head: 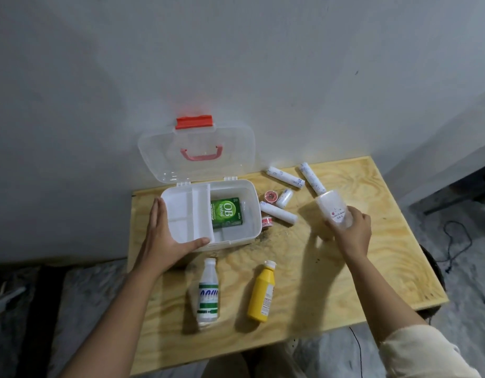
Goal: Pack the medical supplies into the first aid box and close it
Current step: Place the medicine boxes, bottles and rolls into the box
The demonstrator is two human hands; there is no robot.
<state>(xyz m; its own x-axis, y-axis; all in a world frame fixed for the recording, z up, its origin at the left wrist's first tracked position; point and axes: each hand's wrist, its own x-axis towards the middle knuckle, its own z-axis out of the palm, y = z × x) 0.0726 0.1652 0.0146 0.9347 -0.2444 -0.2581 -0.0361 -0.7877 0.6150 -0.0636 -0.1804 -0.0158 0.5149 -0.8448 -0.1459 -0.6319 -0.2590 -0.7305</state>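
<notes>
- The right hand [352, 227] has its grip closed around a clear plastic packet with red print [334, 210], holding it tilted above the pale plywood tabletop [345, 268], off to the right of the box.
- The left hand [165, 238] lies open and flat against the left wall of the white plastic first aid box [236, 236]; its grip is wide, the thumb stretched along the near rim, clasping nothing.
- The box stands at the far left of the tabletop, its clear lid [197, 154] with red latch [194, 121] and red handle [201, 154] raised upright against the grey wall [236, 50].
- A white divided tray [185, 214] sits in the left half of the box; a green carton marked "OB herbal" [226, 212] lies in the open right half.
- Just right of the box lie two small tape rolls with red print [270, 196] and, near them, four white paper-wrapped bandage rolls [285, 177], two of them farther back.
- Near the front edge, a white bottle with green and blue label [208, 293] and a yellow bottle with white cap [262, 293] lie on their sides, apart from each other, caps pointing toward the box.
</notes>
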